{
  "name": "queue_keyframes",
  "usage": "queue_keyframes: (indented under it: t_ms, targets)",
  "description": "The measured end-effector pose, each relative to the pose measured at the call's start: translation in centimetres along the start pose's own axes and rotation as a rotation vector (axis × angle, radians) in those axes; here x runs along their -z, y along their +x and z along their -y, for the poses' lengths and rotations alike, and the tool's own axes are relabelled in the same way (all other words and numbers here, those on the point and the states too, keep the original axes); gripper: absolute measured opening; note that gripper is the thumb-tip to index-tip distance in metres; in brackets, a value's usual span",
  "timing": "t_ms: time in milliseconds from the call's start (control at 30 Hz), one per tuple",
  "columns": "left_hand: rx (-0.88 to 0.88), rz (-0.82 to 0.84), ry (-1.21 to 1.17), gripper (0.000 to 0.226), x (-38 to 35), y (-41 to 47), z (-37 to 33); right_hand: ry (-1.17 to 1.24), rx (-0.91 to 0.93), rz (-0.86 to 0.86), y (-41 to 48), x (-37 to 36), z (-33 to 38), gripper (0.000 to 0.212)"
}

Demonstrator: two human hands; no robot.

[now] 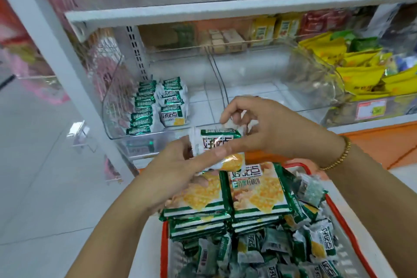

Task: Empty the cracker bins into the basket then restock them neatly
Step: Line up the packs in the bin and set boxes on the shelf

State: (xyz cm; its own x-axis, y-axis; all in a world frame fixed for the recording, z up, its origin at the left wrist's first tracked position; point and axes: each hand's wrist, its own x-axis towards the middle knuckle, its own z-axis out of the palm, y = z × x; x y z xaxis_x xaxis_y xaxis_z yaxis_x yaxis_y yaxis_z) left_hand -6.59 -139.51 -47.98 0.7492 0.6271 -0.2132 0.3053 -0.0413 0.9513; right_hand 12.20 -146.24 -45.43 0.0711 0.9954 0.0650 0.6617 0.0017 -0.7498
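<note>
Both hands hold one green-and-white cracker packet (216, 142) above the basket. My left hand (178, 171) grips it from below with the thumb across its front. My right hand (255, 126) pinches its top edge. The orange-rimmed basket (338, 216) below holds several more packets, two neat stacks (228, 198) at its far end and loose ones nearer me. On the shelf, the left clear bin (117, 124) contains two short rows of the same packets (158, 106). The clear bin to its right (259, 88) shows nothing inside.
A further bin on the right (361, 70) is full of yellow and green snack bags. More boxed goods line the back of the shelf (225, 38). A white shelf upright (74, 70) stands at left, with white tiled floor (33, 187) beside it.
</note>
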Motion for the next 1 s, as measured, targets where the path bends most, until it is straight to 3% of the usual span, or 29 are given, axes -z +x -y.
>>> queue_keyframes:
  t_ms: [100, 200, 433, 533, 600, 667, 800, 1000]
  targets:
    - [-0.034, -0.063, 0.007, 0.050, 2.0, 0.3, -0.1, -0.267, 0.036, 0.194, 3.3, 1.3, 1.8, 0.061]
    - [-0.075, -0.157, -0.122, 0.055, 3.4, 1.1, 0.0, -0.297, 0.039, 0.419, 6.7, 1.5, 3.6, 0.065]
    - [-0.095, -0.474, -0.341, 0.065, 6.1, 3.1, 0.8, -0.221, 0.008, 0.471, 14.2, 0.4, 4.5, 0.044]
    - [-0.069, -0.625, -0.034, 0.065, 7.3, 3.4, 2.2, -0.200, -0.011, 0.312, 16.6, -0.4, 3.0, 0.054]
    - [-0.099, -0.725, 0.320, 0.049, 7.5, 3.3, 3.3, -0.393, -0.013, 0.232, 18.0, -1.4, 1.7, 0.064]
    - [-0.109, -0.715, 0.592, 0.035, 7.5, 3.0, 4.0, -0.583, -0.018, 0.262, 19.1, -3.1, 0.5, 0.071]
    - [-0.106, -0.644, 0.723, 0.027, 8.0, 2.8, 4.8, -0.690, -0.027, 0.384, 20.2, -7.1, -1.8, 0.072]
    - [-0.158, -0.532, 0.827, 0.033, 8.2, 2.2, 5.0, -0.742, -0.004, 0.299, 20.6, -9.4, -2.8, 0.072]
